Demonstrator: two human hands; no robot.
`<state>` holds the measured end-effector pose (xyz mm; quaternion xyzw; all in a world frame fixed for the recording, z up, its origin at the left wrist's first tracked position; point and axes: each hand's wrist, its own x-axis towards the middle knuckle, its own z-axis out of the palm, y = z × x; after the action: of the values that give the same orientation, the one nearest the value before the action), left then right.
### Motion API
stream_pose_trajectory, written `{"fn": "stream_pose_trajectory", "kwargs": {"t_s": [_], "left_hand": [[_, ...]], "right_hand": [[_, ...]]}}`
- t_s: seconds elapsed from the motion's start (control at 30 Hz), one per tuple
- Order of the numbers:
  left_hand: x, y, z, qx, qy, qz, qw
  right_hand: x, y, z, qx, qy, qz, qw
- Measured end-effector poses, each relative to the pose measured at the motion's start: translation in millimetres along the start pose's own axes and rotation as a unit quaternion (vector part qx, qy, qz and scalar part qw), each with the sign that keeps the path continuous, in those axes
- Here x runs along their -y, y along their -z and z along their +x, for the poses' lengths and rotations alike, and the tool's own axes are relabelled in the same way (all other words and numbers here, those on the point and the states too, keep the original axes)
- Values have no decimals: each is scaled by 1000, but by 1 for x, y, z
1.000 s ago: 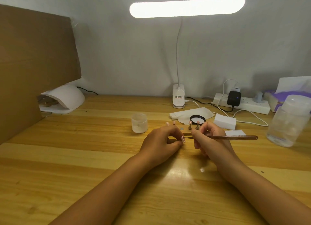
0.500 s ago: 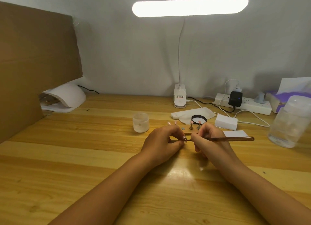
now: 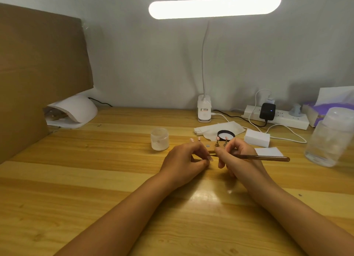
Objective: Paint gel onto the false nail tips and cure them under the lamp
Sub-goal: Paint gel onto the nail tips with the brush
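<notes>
Though fast in left grip point(image 3: 183, 160), nail tip point(image 3: 210, 158) beside brush point(image 3: 268, 157) fast in right grip point(image 3: 236, 157).

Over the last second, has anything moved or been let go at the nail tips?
Only the brush: its handle end drew slightly leftward. The left hand still pinches the nail tip, the right hand keeps its grip on the brush. Nothing else moved.

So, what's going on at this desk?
A person is painting a false nail tip. The left hand pinches it, while the right hand holds a thin brush pointed at it. More tips stand on small holders behind the hands. The white curing lamp sits at the far left of the desk.
</notes>
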<state>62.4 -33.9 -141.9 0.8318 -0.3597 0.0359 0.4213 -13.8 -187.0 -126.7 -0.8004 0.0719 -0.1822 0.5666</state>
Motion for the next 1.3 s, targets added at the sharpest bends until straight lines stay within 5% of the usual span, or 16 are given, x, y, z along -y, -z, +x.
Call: {"fn": "stream_pose_trajectory", "kwargs": {"t_s": [0.33, 0.57, 1.3], "left_hand": [[-2, 1, 0, 0, -3, 4, 1000], [-2, 1, 0, -5, 12, -2, 1000], [-2, 0, 1, 1, 18, 9, 1000]], "right_hand": [[-2, 0, 2, -18, 17, -49, 999], [0, 4, 1, -80, -30, 79, 993], [0, 0, 0, -1, -11, -20, 1000]]}}
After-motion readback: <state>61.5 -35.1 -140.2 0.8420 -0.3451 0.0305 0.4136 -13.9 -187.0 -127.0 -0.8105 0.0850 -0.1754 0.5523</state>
